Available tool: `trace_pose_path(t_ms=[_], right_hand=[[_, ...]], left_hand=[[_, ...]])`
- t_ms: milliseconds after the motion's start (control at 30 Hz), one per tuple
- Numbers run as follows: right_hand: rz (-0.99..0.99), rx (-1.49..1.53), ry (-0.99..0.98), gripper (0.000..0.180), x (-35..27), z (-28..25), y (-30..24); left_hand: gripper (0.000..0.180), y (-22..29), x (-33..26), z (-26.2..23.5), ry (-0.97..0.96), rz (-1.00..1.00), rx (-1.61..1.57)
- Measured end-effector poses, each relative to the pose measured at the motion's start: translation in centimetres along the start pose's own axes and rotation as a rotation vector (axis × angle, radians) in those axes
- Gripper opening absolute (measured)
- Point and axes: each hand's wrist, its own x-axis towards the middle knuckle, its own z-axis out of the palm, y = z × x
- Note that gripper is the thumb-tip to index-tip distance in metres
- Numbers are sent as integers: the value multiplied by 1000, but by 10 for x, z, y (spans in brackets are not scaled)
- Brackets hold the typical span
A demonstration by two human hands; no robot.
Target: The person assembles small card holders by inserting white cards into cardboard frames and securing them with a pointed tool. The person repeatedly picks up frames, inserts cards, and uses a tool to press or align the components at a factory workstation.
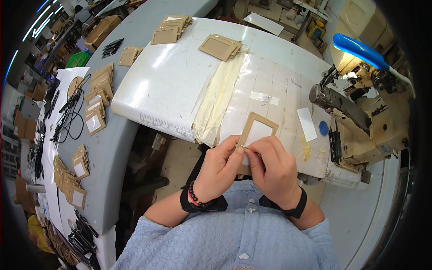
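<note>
Frame pinched at near end, long axis running away & right

Obs. from my remote post: tan rectangular item w/ white panel in its window. Long axis runs from the wearer's chest outward, far end leaning right, i.e. toward the sewing machine. Far end projects past the fingertips, over the pale worktop; near end sits btwn & under the hands, partly hidden.

Grip: left hand (LH) closed on the frame's left border, thumb on top, fingers at the outer side. Right hand (RH) curled narrow, thumb & index tips together over the near part of the panel. A small shiny bit shows btwn the two thumbs; too small for me to ID. Can't tell whether RH holds that, the panel or the frame itself.

Position: frame lies ahead of both hands, bulk of it up & slightly right of the grip pt. LH is nearer the left border & clearly in contact; RH is nearer the panel's near end. Right border is free of fingers along its far stretch.

Assessment: I judge that any shift turns on LH's hold, since support sits at one end w/ the far end unsupported by fingers. Whether the far end touches the worktop, I can't confirm.
</note>
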Motion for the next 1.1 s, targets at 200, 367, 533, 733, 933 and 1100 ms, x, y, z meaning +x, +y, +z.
trace_pose_path(t_ms=[200, 367, 533, 733, 933, 1100], right_hand=[[27, -31, -53, 10, 1, -7, -4], [65, 24, -78, 16, 1, -15, -8], [20, -61, -75, 27, -2, -18, -8], [-50, -146, -34, 34, 1, -19, -9], [-103, -164, -41, 37, 3, -15, -8], [-116, -163, -74, 38, 4, -14, -9]], left_hand=[[24, -5, 2, -1, 7, -2, -42], [25, -4, 2, -4, -13, -63, -89], [24, 2, 3, -3, -9, -39, -155], [23, 10, 3, -2, -24, -135, -363], [23, 11, 2, -6, -104, -196, -495], [27, 0, 3, -9, -137, -172, -473]])
